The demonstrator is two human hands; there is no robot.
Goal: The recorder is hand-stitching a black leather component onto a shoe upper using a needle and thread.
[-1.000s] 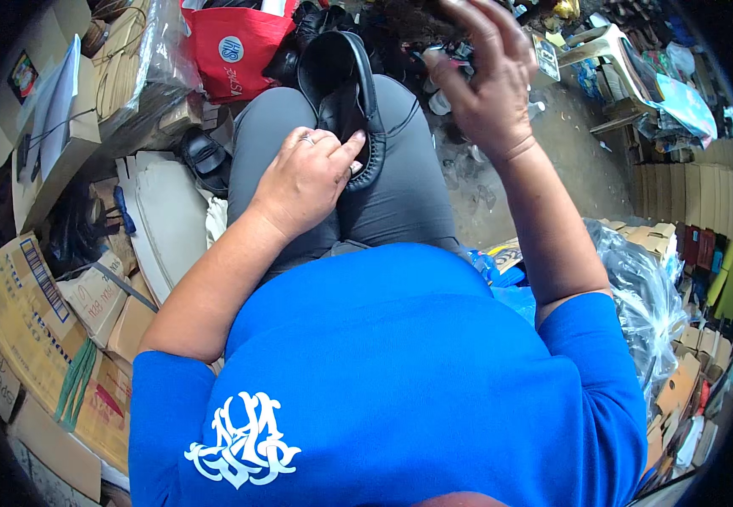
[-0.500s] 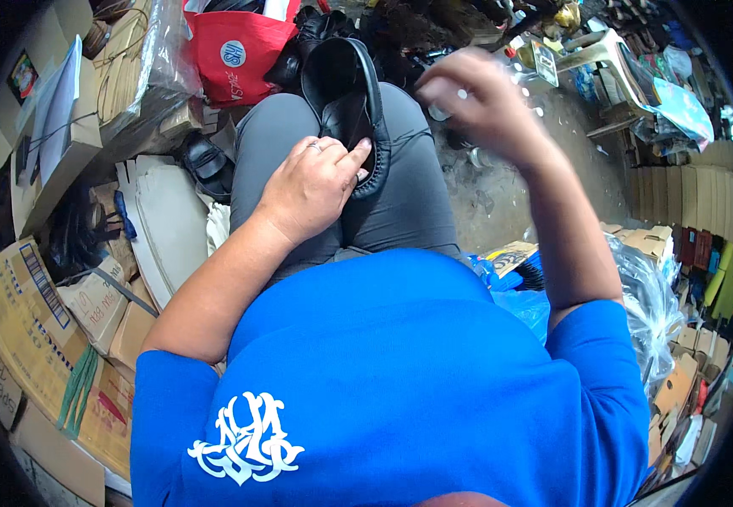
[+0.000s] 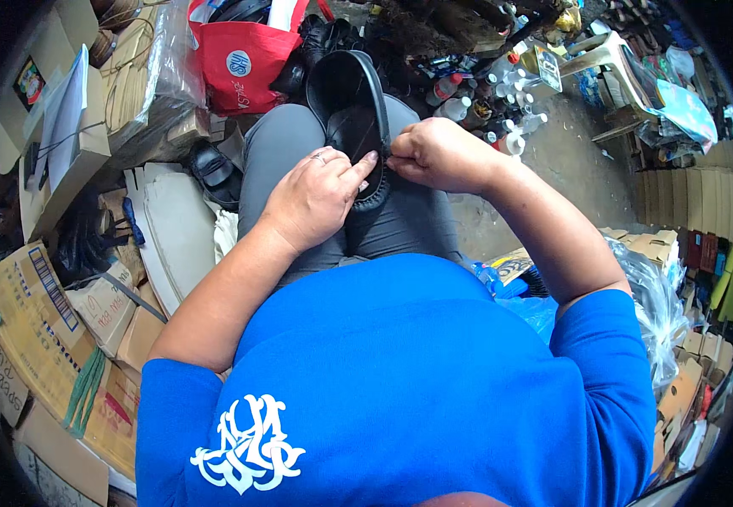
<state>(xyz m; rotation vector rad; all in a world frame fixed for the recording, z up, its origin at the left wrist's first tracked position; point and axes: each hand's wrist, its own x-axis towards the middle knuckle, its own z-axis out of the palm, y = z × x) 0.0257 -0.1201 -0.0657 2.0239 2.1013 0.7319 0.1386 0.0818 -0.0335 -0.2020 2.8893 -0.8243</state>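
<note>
A black shoe (image 3: 372, 89) lies across my thighs, its opening facing up. Coarse stitches run along its near right rim. My left hand (image 3: 314, 196) grips the near left part of the shoe, its fingers reaching over into the opening; a ring is on one finger. At the right rim, my right hand (image 3: 443, 156) is closed in a pinch against the shoe's edge, close to the left fingertips. What the right fingers pinch is too small to make out.
Bottles (image 3: 453, 108) stand on the floor beyond my right knee. A red bag (image 3: 248, 72) and black shoes (image 3: 320, 40) are past my knees. Cardboard boxes (image 3: 41, 313) crowd the left; a clear plastic bag (image 3: 650, 296) lies to the right near a white stool (image 3: 595, 55).
My right hand has come in from the right, where it was raised and blurred, down to the shoe's right rim. My left hand stays on the shoe.
</note>
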